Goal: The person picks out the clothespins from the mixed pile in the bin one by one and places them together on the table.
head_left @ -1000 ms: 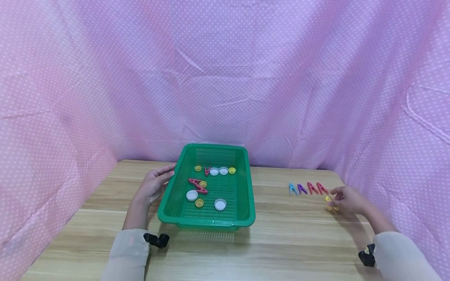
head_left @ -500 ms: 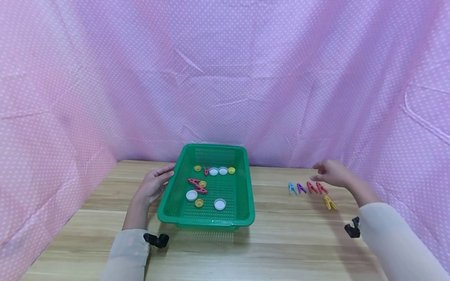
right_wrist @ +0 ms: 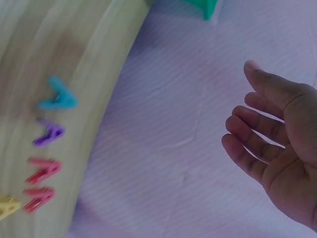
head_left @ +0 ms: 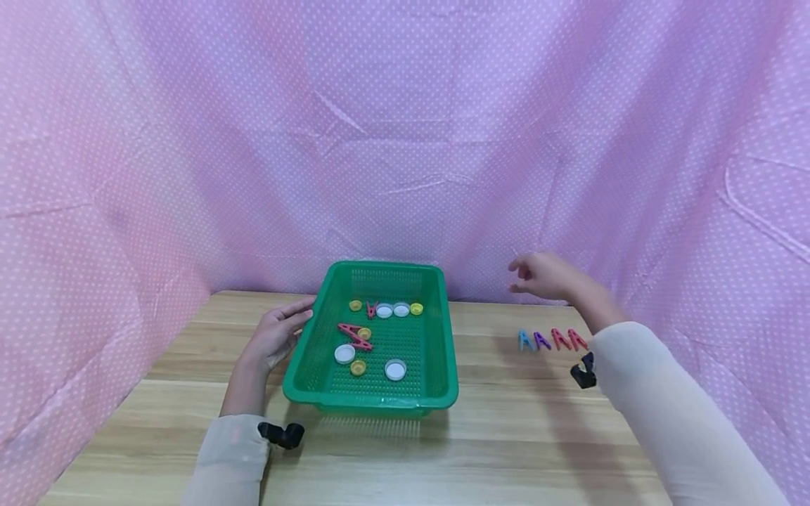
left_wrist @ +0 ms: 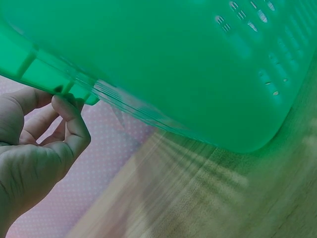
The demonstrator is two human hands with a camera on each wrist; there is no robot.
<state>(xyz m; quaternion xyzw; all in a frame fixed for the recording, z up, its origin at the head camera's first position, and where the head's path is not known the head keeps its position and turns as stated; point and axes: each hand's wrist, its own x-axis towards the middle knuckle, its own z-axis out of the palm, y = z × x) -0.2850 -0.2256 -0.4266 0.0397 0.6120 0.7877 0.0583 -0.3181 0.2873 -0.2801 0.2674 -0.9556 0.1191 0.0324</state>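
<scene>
A green plastic basket (head_left: 373, 402) sits on the left half of the table. My left hand (head_left: 273, 339) pinches its left rim between thumb and fingers, as the left wrist view shows closely. Inside lie several white and yellow caps, among them a white cap (head_left: 395, 370), and a few red clothespins (head_left: 356, 336). My right hand (head_left: 542, 275) hangs in the air over the table's back edge, fingers loosely bent and holding nothing. Below it stand a blue clothespin (head_left: 525, 340), a purple clothespin (head_left: 541, 341) and two red clothespins (right_wrist: 43, 171) in a row.
A yellow clothespin (right_wrist: 8, 207) lies beside the row in the right wrist view; my right sleeve (head_left: 658, 393) covers it in the head view. The wooden table (head_left: 493, 450) ends at a pink dotted curtain (head_left: 405, 140) behind and at both sides.
My right hand has let go of the yellow clothespin, risen and moved left past the row toward the basket. The left hand and basket have stayed in place.
</scene>
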